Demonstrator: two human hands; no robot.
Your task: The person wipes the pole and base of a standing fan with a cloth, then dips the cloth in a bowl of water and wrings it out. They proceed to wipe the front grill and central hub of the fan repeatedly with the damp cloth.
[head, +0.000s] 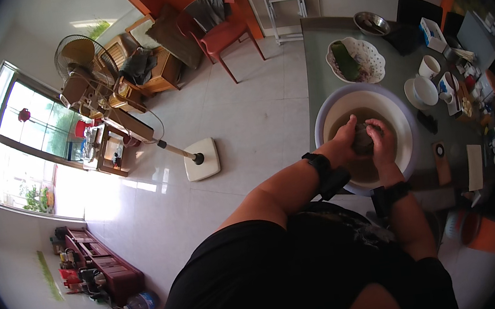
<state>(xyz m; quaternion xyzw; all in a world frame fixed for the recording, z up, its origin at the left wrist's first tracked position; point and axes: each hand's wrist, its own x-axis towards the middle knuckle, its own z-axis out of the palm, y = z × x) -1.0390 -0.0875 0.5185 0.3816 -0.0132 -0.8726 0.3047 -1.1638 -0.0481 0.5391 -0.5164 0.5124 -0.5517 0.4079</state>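
A round basin with a pale lavender rim stands at the table's near left edge and holds murky brown water. Over the water, my left hand and my right hand are cupped around a dark greyish lump, perhaps wet cloth; what it is cannot be told. The fingers of both hands press on it from either side. Black bands are strapped on both wrists. Just beyond the basin sits a white scalloped bowl with a thick dark green piece lying in it.
A steel bowl stands at the table's far edge. White cups, a bowl and several small containers crowd the right side. A brown strip lies right of the basin. On the floor at left are a fan's base and a red chair.
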